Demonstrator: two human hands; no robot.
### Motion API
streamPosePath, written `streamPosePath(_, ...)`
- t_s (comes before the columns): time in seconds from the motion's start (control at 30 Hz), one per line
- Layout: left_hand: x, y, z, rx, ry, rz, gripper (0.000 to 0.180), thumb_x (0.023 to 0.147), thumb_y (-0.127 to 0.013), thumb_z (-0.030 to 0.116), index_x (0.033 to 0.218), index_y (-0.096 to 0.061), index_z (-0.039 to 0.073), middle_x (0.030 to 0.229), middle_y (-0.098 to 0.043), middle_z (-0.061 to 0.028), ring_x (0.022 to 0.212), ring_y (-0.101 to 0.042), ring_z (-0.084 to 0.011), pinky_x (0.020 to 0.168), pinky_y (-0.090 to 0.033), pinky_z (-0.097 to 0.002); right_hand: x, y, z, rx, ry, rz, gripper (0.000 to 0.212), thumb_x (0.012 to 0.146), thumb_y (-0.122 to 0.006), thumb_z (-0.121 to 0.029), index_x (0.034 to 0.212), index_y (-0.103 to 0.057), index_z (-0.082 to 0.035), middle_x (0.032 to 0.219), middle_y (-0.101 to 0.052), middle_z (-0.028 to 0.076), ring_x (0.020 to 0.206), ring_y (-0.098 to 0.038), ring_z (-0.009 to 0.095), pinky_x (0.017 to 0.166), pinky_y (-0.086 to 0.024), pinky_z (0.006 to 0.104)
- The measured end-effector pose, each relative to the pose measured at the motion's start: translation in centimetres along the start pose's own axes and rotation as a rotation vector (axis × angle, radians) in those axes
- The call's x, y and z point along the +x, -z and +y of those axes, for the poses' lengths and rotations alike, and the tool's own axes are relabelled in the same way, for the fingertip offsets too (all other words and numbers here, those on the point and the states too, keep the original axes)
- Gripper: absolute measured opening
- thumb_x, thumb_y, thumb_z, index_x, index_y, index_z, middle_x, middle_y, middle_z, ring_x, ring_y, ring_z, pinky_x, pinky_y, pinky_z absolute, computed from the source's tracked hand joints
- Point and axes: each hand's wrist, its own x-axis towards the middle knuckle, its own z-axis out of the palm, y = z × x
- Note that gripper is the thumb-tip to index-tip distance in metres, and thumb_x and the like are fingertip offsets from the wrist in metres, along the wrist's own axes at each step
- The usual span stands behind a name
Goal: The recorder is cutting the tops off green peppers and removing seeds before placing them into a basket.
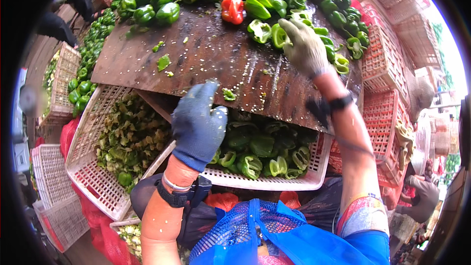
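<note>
My left hand (198, 122), in a blue knit glove, hangs over the near edge of a wet wooden board (196, 64). Its fingers are curled in; whatever they may hold is hidden. Farther off, my right hand (305, 48), in a beige glove, has thumb and fingers around a green bell pepper half (279, 36) on the board. Another cut pepper half (259, 31) lies just left of it, and a red bell pepper (232, 11) sits beyond. Below the board's edge, a white plastic crate (265, 182) holds several opened green peppers (250, 166).
Whole green peppers (167, 0) heap along the board's far side. At the left, a tilted white crate (88, 167) holds leafy trimmings (130, 132). Red crates (380, 122) stack at the right. Another person's dark trouser legs (59, 24) show at the upper left.
</note>
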Motion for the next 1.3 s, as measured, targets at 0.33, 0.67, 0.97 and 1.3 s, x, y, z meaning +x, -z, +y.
streamPosePath(0.33, 0.8, -3.2, 2.0, -0.385, 0.257, -0.123, 0.039, 0.078, -0.071, 0.023, 0.105, -0.061, -0.003, 0.081, -0.067, -0.0249, 0.078, -0.068, -0.0428, 0.070, -0.053, -0.0491, -3.9, -3.6, -3.2, 0.981, -0.932, -0.147, 0.043, 0.095, -0.052, -0.018, 0.136, -0.057, -0.005, 0.123, -0.062, 0.015, 0.098, -0.068, 0.027, 0.075, -0.059, 0.0348)
streamPosePath(0.67, -2.4, -4.3, 1.4, -0.296, 0.152, 0.099, 0.049, 0.071, -0.070, 0.015, 0.114, -0.060, -0.005, 0.074, -0.066, -0.0211, 0.073, -0.067, -0.0409, 0.063, -0.053, -0.0481, -9.2, -0.7, -15.7, 0.932, -0.425, -0.301, 0.047, 0.095, -0.053, -0.018, 0.138, -0.052, 0.000, 0.131, -0.059, 0.015, 0.110, -0.063, 0.024, 0.089, -0.056, 0.0346)
streamPosePath(0.97, -4.3, 0.3, -0.4, -0.105, -0.062, 0.020, 0.022, 0.077, -0.066, 0.019, 0.095, -0.064, 0.007, 0.080, -0.067, -0.0182, 0.073, -0.067, -0.0396, 0.062, -0.053, -0.0483, -8.2, 3.1, -16.6, 1.398, -0.841, -0.522, 0.055, 0.088, -0.062, -0.022, 0.137, -0.049, 0.000, 0.127, -0.060, 0.015, 0.111, -0.062, 0.025, 0.094, -0.055, 0.0396)
streamPosePath(1.3, -3.6, -1.6, 2.6, 0.039, -0.239, 0.053, 0.017, 0.078, -0.069, 0.020, 0.088, -0.062, 0.009, 0.076, -0.065, -0.0143, 0.071, -0.067, -0.0345, 0.061, -0.052, -0.0448, -12.5, 5.8, -21.8, 2.314, -1.310, 0.042, 0.049, 0.086, -0.069, -0.025, 0.131, -0.058, -0.010, 0.120, -0.066, 0.010, 0.111, -0.064, 0.031, 0.102, -0.050, 0.0540)
